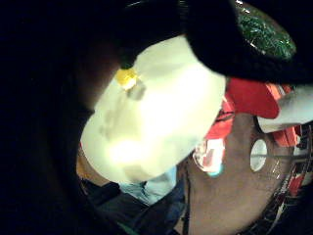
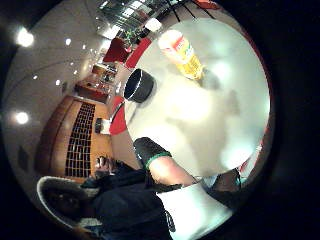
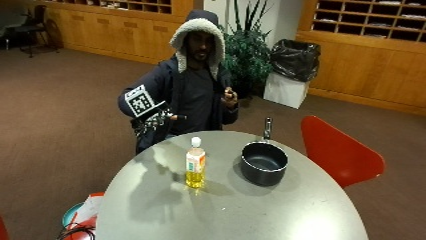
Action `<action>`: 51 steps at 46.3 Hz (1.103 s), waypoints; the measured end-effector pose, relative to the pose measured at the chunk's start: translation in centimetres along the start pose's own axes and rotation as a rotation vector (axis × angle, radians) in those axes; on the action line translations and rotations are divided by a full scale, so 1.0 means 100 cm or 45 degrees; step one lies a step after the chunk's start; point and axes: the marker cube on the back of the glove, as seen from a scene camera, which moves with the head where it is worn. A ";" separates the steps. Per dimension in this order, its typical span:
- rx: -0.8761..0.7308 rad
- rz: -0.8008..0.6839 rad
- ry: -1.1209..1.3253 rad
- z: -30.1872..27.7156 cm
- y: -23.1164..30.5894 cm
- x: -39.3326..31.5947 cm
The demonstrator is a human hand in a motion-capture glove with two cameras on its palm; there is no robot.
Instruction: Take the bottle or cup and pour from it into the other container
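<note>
A clear bottle (image 3: 195,167) of yellow liquid with a white cap stands upright near the middle of the round grey table (image 3: 266,215). To its right sits a dark saucepan (image 3: 264,162), empty, its handle pointing away toward the seated person. My gloved right hand (image 3: 160,119) is raised in front of the person's chest, beyond the table's far edge, well apart from both, holding nothing. The thumb side palm view looks down on the bottle (image 2: 182,52) and saucepan (image 2: 138,86) from a distance. The table (image 1: 156,122) appears pale in the little finger side view.
A red chair (image 3: 336,150) stands at the table's right side. The person's bare left hand (image 3: 229,95) is held up at the chest. A bin with a black bag (image 3: 293,72) and a plant (image 3: 246,55) stand behind. Items lie on the floor (image 3: 80,215) left of the table.
</note>
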 end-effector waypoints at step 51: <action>0.109 -0.034 -1.126 0.148 -0.168 -0.030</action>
